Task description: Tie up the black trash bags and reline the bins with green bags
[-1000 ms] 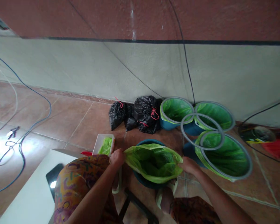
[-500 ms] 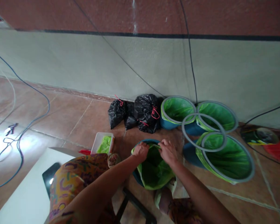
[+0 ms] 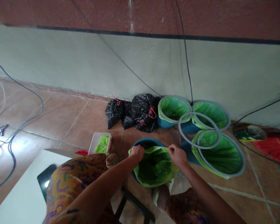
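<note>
Between my feet stands a blue bin [image 3: 143,140] with a green trash bag [image 3: 154,174] hanging open in it. My left hand [image 3: 137,153] grips the bag's edge at the left side of the bin. My right hand [image 3: 177,155] pinches the bag's edge on the right and holds it stretched out past the rim. The far part of the bin's rim shows bare behind the bag. To the right, a loose grey ring [image 3: 182,132] rests across the rims of lined bins.
Three blue bins with green liners and grey rims, one a lined bin [image 3: 241,155], stand at right. Black tied bags [image 3: 143,107] sit by the wall. A plastic box [image 3: 91,146] holds green bags. A white table [image 3: 18,199] bears a phone [image 3: 46,179]. Cables [image 3: 11,149] cross the floor.
My right hand has moved right, pulling the bag's edge outward, and the bag's mouth is wider. More of the bin's far rim shows. My left hand stays on the left edge.
</note>
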`<state>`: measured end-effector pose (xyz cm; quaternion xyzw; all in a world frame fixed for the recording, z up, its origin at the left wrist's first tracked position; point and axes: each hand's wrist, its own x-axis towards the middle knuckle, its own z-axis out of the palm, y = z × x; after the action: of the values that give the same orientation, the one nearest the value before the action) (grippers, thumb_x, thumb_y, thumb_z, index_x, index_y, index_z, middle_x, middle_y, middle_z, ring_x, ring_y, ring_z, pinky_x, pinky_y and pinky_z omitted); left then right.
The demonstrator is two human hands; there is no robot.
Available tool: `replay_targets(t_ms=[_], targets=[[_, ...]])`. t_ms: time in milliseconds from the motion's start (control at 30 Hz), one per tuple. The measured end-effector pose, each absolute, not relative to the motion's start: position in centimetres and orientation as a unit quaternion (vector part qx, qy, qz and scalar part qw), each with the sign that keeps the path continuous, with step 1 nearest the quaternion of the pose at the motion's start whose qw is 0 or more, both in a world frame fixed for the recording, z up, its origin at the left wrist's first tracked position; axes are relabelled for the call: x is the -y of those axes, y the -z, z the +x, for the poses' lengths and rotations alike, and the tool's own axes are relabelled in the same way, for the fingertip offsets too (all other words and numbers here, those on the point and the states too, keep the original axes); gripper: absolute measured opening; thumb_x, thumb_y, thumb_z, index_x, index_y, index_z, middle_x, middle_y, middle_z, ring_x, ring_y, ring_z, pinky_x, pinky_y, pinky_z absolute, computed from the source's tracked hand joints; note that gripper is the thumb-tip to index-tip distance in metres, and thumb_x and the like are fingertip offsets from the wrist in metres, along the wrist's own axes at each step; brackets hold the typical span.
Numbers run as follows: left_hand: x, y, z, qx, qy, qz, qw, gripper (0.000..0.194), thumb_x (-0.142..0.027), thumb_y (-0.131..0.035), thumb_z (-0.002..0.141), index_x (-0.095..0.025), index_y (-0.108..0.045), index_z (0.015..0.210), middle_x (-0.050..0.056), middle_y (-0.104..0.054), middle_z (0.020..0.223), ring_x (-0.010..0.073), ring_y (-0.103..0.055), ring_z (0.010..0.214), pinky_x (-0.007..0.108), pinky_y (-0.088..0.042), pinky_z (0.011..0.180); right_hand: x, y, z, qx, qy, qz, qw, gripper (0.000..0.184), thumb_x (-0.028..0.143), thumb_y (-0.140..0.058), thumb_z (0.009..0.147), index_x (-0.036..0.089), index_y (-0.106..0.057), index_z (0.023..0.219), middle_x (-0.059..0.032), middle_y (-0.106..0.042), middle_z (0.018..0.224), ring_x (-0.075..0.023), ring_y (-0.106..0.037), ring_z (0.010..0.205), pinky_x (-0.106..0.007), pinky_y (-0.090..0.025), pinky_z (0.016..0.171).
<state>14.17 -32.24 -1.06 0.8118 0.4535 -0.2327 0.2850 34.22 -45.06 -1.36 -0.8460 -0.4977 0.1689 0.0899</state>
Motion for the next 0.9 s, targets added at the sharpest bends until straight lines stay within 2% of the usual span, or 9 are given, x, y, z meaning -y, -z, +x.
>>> replay_targets(t_ms=[100, 200, 300, 367, 467, 533, 633, 767, 900], targets=[[32.4, 0.3, 13.7, -0.453, 0.233, 0.814, 0.280, 0.031, -0.005, -0.044, 0.086, -0.004, -0.069, 0.105, 0.023, -0.067, 0.111, 0.0277, -0.066, 0.102, 0.037, -0.050, 0.089, 45.8, 1.9, 34.9, 0.463, -0.175, -0.865, 0.083, 0.021, 0.028, -0.048, 0.090, 0.019, -0.066, 0.089, -0.0059, -0.072, 0.083, -0.0185, -0.064, 0.074, -0.027, -0.039, 0.066], [31.9, -0.8, 12.8, -0.481, 0.215, 0.802, 0.281, 0.029, -0.011, -0.048, 0.085, -0.007, -0.070, 0.104, 0.021, -0.069, 0.109, 0.0284, -0.067, 0.098, 0.034, -0.050, 0.084, 46.1, 2.3, 35.6, 0.426, -0.193, -0.882, 0.059, 0.022, 0.027, -0.048, 0.089, 0.018, -0.068, 0.087, -0.0081, -0.073, 0.086, -0.0207, -0.066, 0.080, -0.028, -0.041, 0.068], [30.6, -1.9, 11.7, -0.512, 0.197, 0.787, 0.282, 0.033, -0.018, -0.043, 0.089, -0.011, -0.072, 0.104, 0.017, -0.072, 0.100, 0.0255, -0.068, 0.094, 0.030, -0.049, 0.078, 46.0, 2.4, 35.8, 0.411, -0.243, -0.877, 0.042, 0.021, 0.027, -0.050, 0.087, 0.018, -0.069, 0.084, -0.0092, -0.073, 0.088, -0.0226, -0.067, 0.084, -0.030, -0.044, 0.072], [29.6, -2.4, 11.2, -0.514, 0.176, 0.790, 0.283, 0.035, -0.019, -0.040, 0.090, -0.013, -0.073, 0.102, 0.014, -0.073, 0.097, 0.0226, -0.068, 0.091, 0.027, -0.047, 0.076, 45.6, 2.0, 35.4, 0.430, -0.250, -0.866, 0.056, 0.020, 0.021, -0.052, 0.082, 0.016, -0.069, 0.092, -0.0103, -0.072, 0.095, -0.0236, -0.066, 0.090, -0.031, -0.046, 0.078], [28.6, -2.7, 10.9, -0.489, 0.133, 0.814, 0.284, 0.033, -0.018, -0.042, 0.088, -0.015, -0.074, 0.096, 0.011, -0.073, 0.093, 0.0203, -0.067, 0.089, 0.025, -0.045, 0.075, 44.1, 0.6, 34.0, 0.508, -0.191, -0.829, 0.131, 0.046, 0.010, -0.054, 0.071, 0.015, -0.063, 0.115, -0.0121, -0.063, 0.123, -0.0243, -0.058, 0.114, -0.033, -0.043, 0.096], [28.2, -2.8, 10.9, -0.464, 0.104, 0.832, 0.287, 0.033, -0.016, -0.042, 0.088, -0.015, -0.074, 0.093, 0.010, -0.073, 0.090, 0.0187, -0.066, 0.085, 0.024, -0.044, 0.074, 42.5, -0.6, 32.8, 0.574, -0.185, -0.778, 0.175, 0.059, 0.008, -0.056, 0.067, 0.017, -0.057, 0.126, -0.0106, -0.056, 0.135, -0.0233, -0.052, 0.123, -0.033, -0.039, 0.104], [28.0, -2.8, 10.9, -0.435, 0.067, 0.848, 0.296, 0.032, -0.016, -0.042, 0.087, -0.014, -0.074, 0.090, 0.008, -0.072, 0.086, 0.0169, -0.065, 0.080, 0.024, -0.044, 0.073, 40.0, -1.7, 31.1, 0.613, -0.256, -0.728, 0.168, 0.056, 0.014, -0.059, 0.070, 0.017, -0.058, 0.125, -0.0114, -0.063, 0.125, -0.0240, -0.058, 0.115, -0.034, -0.042, 0.100], [28.0, -2.8, 10.2, -0.418, 0.060, 0.850, 0.314, 0.031, -0.014, -0.045, 0.083, -0.017, -0.073, 0.093, 0.006, -0.073, 0.089, 0.0166, -0.065, 0.083, 0.024, -0.046, 0.076, 37.8, -0.8, 31.0, 0.588, -0.355, -0.716, 0.127, 0.026, 0.021, -0.059, 0.075, 0.018, -0.071, 0.098, -0.0086, -0.074, 0.095, -0.0226, -0.067, 0.088, -0.032, -0.047, 0.081], [28.3, -2.9, 9.6, -0.429, 0.096, 0.857, 0.270, 0.034, -0.017, -0.051, 0.079, -0.023, -0.073, 0.105, 0.006, -0.073, 0.099, 0.0213, -0.066, 0.093, 0.030, -0.047, 0.085, 37.5, 1.0, 32.0, 0.523, -0.397, -0.728, 0.196, 0.014, 0.025, -0.060, 0.075, 0.019, -0.071, 0.080, -0.0033, -0.072, 0.076, -0.0175, -0.064, 0.071, -0.026, -0.044, 0.064]])
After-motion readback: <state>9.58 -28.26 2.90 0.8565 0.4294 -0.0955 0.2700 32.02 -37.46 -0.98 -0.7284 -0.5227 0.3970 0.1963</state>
